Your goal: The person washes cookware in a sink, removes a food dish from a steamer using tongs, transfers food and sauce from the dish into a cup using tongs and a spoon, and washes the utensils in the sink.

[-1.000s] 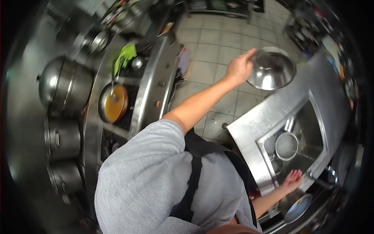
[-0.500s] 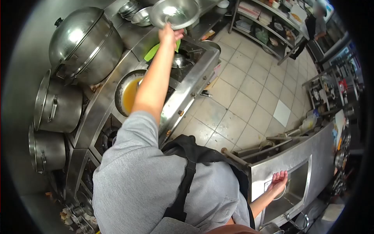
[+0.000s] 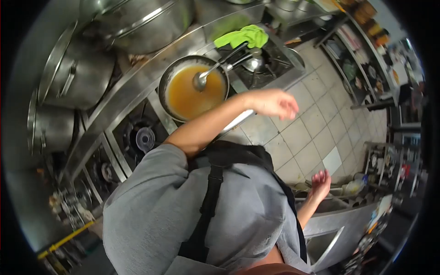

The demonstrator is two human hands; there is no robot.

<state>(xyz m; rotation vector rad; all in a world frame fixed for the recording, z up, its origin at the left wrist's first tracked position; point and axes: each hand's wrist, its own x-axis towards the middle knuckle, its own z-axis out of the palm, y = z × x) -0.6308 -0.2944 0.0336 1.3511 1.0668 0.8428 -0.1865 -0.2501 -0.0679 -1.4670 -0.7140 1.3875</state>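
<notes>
My left hand (image 3: 273,103) is in the air past the front edge of the stove, empty, with loosely bent fingers slightly blurred. Under and behind that forearm, a frying pan (image 3: 163,94) of orange-brown liquid sits on the stove. A ladle (image 3: 200,81) rests in it, its dark handle slanting up to the right. Beyond the pan, a bright green cloth (image 3: 245,36) lies beside a rear burner, where a shiny round metal piece (image 3: 255,63) shows. My right hand (image 3: 320,184) hangs free on the other side, fingers apart and slightly curled, holding nothing.
Large steel pots (image 3: 85,75) line the wall on the left. Bare gas burners (image 3: 144,137) lie nearer my body. A steel counter with a sink (image 3: 321,245) stands at lower right. Loaded shelves (image 3: 355,59) stand across the tiled floor (image 3: 293,142).
My left hand has let go of the metal bowl and drawn back toward my body. My view has turned, bringing the whole pan and ladle into sight. The right hand appears higher, away from the sink.
</notes>
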